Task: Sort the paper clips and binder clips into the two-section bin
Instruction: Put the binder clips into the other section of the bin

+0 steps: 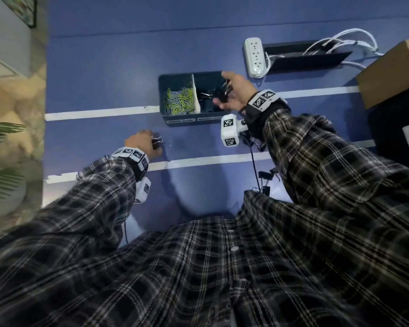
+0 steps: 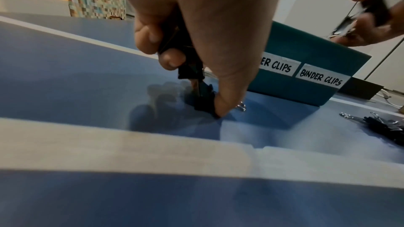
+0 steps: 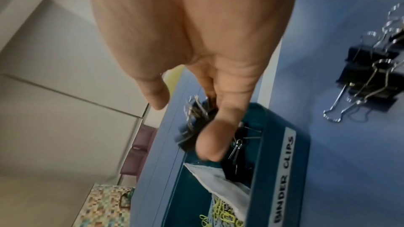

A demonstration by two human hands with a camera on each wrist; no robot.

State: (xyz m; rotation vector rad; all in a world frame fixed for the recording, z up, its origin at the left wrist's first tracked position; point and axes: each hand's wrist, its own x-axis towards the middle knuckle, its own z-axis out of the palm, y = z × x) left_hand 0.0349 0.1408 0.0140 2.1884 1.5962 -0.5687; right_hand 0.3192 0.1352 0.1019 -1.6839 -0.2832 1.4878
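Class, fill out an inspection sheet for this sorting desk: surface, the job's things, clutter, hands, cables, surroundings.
Surface: blue table with white tape stripes.
Job's things: bin holds paper clips in its left section, binder clips in its right; loose pile of binder clips on the table.
Clutter: cardboard box; dark object with a white label at the right edge.
Hands: left hand grips binder clips on the table; right hand holds binder clips over the right section.
Cables: power strip, white cords.
Surroundings: plant, pale wall.
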